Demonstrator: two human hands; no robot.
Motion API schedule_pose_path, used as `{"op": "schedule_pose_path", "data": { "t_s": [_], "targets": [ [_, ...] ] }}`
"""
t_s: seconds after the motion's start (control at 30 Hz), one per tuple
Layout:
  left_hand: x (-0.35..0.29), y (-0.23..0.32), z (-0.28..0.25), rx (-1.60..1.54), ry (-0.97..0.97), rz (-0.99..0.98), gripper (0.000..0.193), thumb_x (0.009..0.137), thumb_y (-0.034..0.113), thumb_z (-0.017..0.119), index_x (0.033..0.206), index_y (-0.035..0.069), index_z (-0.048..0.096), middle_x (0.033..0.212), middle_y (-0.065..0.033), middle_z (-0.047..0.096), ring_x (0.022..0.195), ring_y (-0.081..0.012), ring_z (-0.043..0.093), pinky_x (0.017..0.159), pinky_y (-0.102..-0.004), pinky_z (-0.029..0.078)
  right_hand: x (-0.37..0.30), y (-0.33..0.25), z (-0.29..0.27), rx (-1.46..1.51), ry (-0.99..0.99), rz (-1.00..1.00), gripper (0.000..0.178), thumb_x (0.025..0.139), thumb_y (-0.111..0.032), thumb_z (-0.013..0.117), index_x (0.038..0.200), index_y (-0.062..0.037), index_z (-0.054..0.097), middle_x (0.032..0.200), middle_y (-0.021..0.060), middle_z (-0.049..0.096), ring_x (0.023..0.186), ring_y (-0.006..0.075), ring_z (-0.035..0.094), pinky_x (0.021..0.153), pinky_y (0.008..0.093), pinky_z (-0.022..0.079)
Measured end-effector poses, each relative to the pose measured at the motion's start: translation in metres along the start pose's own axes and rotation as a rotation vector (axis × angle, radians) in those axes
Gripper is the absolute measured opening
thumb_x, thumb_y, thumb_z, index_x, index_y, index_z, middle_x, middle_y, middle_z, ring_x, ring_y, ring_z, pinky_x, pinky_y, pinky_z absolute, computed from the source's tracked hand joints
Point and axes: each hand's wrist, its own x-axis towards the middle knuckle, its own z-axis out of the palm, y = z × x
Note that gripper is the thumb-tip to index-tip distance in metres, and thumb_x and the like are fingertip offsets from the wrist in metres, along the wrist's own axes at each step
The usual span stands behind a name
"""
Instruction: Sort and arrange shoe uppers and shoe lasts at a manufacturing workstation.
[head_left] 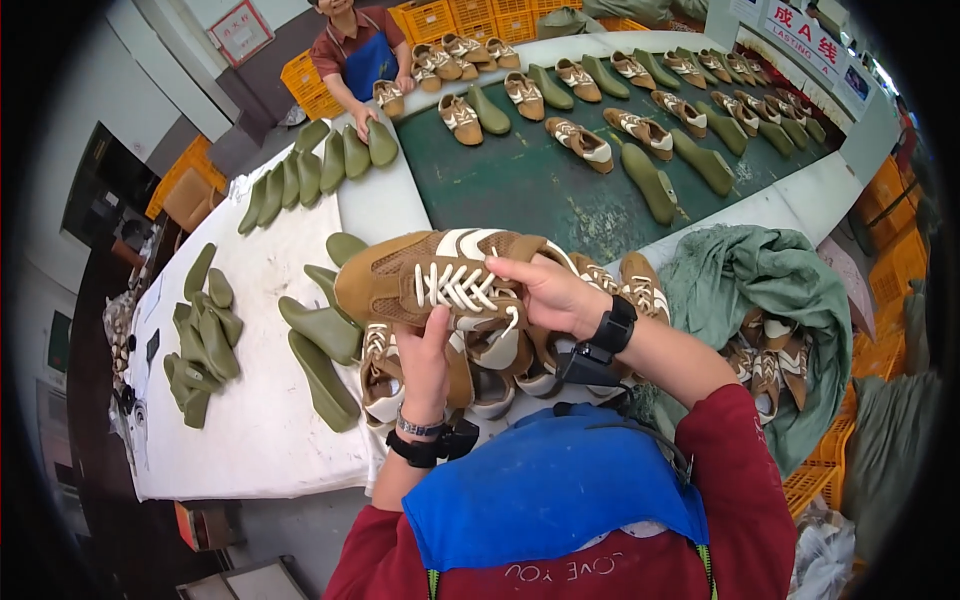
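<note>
Both hands hold one brown sneaker (392, 275) with white stripes and crossed white laces, raised over the near edge of the table. Its toe points left and its laced top faces me. My left hand (425, 368) grips from below, thumb on the lower edge by the laces. At the heel end, my right hand (556, 294) closes around the shoe, with the thumb at the top of the laces. Beneath it, more brown sneakers (380, 375) stand in a row, partly hidden by my hands. Green shoe lasts (322, 385) lie just left of them.
A white-covered table (270, 450) carries more green lasts (208, 335). Beyond it, a green conveyor belt (450, 180) bears sneakers and lasts. Across the table, a person (350, 50) touches a last and a shoe. A green cloth (740, 265) with sneakers lies right, by orange crates (895, 260).
</note>
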Motion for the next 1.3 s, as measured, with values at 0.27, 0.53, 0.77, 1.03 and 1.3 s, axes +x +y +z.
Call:
{"op": "schedule_pose_path", "data": {
  "t_s": [0.27,0.53,0.77,1.03,1.3],
  "targets": [
    [0.001,0.004,0.010,-0.120,0.052,-0.089,0.042,0.088,0.019,0.055,0.124,0.004,0.039,0.119,-0.0084,0.050,0.106,-0.0186,0.052,0.088,-0.0365,0.045,-0.001,0.009,-0.005,0.088,0.056,0.052,0.030,0.091,-0.023,0.052,0.112,-0.0031,0.052,0.108,0.0070,0.059,0.095,0.0160,0.059,0.083,0.0325,0.050],
    [0.021,0.015,-0.008,-0.192,0.202,0.026,0.033,0.087,0.014,0.056,0.116,0.002,0.046,0.111,-0.0067,0.054,0.098,-0.0152,0.055,0.083,-0.0283,0.047,-0.028,-0.010,0.006,-0.245,-0.078,0.111,0.040,0.091,-0.023,0.051,0.123,-0.0007,0.045,0.124,0.0105,0.049,0.111,0.0186,0.049,0.090,0.0286,0.042],
    [0.031,0.014,-0.021,-0.332,0.233,-0.055,0.032,0.089,0.021,0.053,0.115,0.003,0.048,0.109,-0.0060,0.056,0.096,-0.0143,0.057,0.081,-0.0284,0.048,-0.044,-0.016,-0.005,-1.960,-0.143,-0.742,0.057,0.059,-0.023,0.078,0.109,-0.0110,0.054,0.119,0.0155,0.047,0.114,0.0338,0.042,0.090,0.0427,0.040],
    [0.038,0.017,-0.026,-0.120,0.214,-0.163,0.035,0.089,0.042,0.051,0.091,0.008,0.057,0.077,-0.0010,0.060,0.062,-0.0109,0.056,0.050,-0.0237,0.043,-0.038,-0.012,-0.027,-1.272,-0.195,-0.348,0.037,0.074,-0.022,0.071,0.097,-0.0041,0.049,0.099,0.0087,0.054,0.093,0.0203,0.054,0.080,0.0309,0.043],
    [0.008,0.025,-0.057,-0.010,0.311,-0.065,0.025,0.092,0.024,0.050,0.071,0.012,0.043,0.061,0.0039,0.040,0.052,-0.0044,0.036,0.043,-0.0176,0.028,-0.009,-0.065,-0.121,-0.073,0.170,-0.285,0.029,0.091,-0.024,0.050,0.112,-0.0049,0.045,0.117,0.0099,0.052,0.104,0.0224,0.054,0.089,0.0430,0.046]
  ]
}}
